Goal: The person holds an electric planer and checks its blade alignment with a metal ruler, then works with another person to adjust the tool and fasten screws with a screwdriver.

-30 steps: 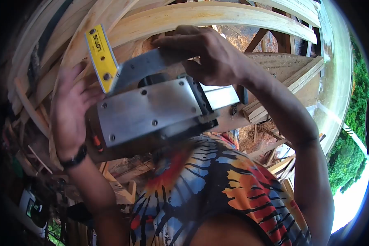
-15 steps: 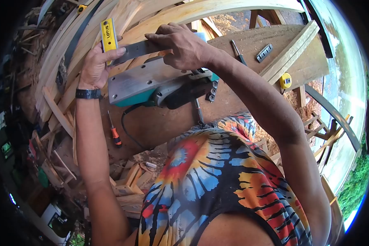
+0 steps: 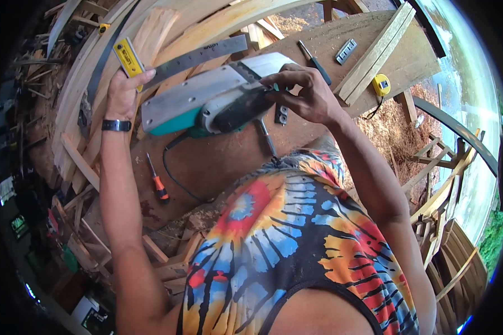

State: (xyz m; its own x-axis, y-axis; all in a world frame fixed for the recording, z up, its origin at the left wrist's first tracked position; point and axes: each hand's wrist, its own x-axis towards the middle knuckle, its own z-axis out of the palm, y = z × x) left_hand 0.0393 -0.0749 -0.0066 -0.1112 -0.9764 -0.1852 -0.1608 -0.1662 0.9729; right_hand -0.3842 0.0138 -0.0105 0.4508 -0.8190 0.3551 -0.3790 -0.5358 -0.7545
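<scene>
My left hand is closed round the yellow handle of a try square, whose steel blade points right above the planer. The teal and black electric planer lies on its side on the brown board, its metal sole facing up and away. At its right end, my right hand has its fingers pinched at the black side part of the planer. Whether those fingers grip the planer or some small piece cannot be made out.
An orange-handled screwdriver and the planer's black cord lie on the board. To the right are a dark-handled tool, a small metal block, wood strips and a yellow tape measure. Curved planks run behind.
My left hand took hold of the square's handle and moved it left. My right hand let go of the blade and moved down and right to the planer's end.
</scene>
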